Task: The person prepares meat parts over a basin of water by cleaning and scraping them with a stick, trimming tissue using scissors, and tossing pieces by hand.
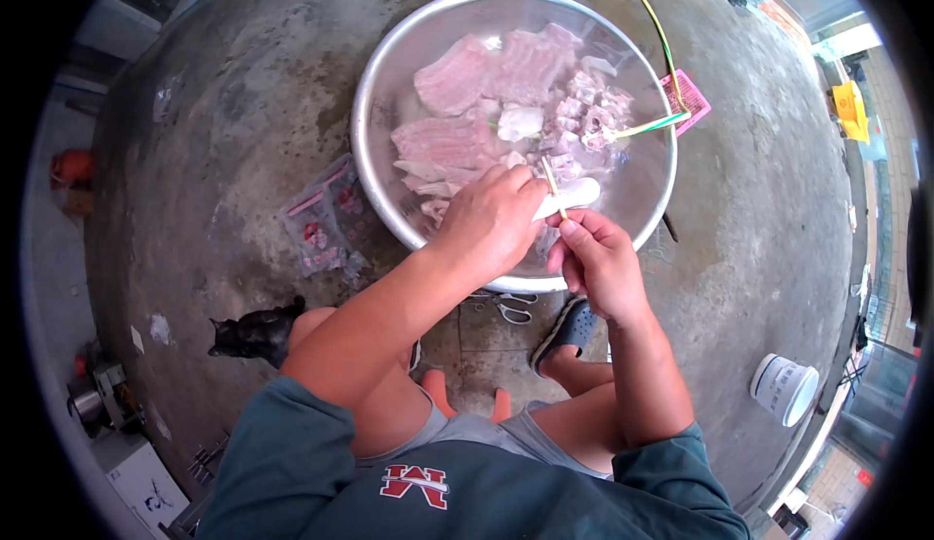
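A wide metal basin (368,165) in front of me holds water and raw meat. My left hand (491,214) is closed on a smooth white oblong piece (582,192), whose rounded end sticks out to the right. Pinched in the fingers of my right hand (601,260) is a thin pale stick (551,178), lying across the white piece. Both hands are over the basin's near side. Ridged pink meat slabs (443,143) lie at the left and back of the basin, with smaller chopped pieces (589,102) at the right. My left fingertips are partly hidden.
A striped hose (650,26) runs over the basin's right rim, beside a pink basket (693,102). Plastic bags (326,219) lie at the left. Scissors (514,310) rest on the floor near my feet. A black cat (258,334) is by my left leg; a white bucket (784,389) stands right.
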